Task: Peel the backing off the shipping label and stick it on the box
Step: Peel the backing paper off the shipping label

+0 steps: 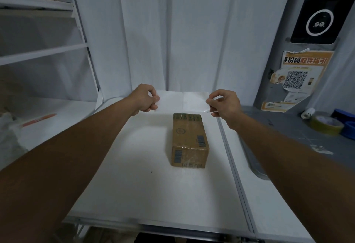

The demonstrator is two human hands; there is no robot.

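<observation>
My left hand (pixel 145 98) and right hand (pixel 223 104) pinch the white shipping label (pixel 182 100) by its ends, stretched at 12 o'clock above the cardboard box (pixel 189 139) on the white table (pixel 134 185).

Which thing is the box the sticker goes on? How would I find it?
Look at the white table in the middle. The box is the only brown cardboard thing lying on it, wrapped in shiny clear tape with small barcodes, just below the white label held in the air.

label (pixel 182 100) white | box (pixel 189 141) brown, black barcodes | table (pixel 134 166) white
</observation>
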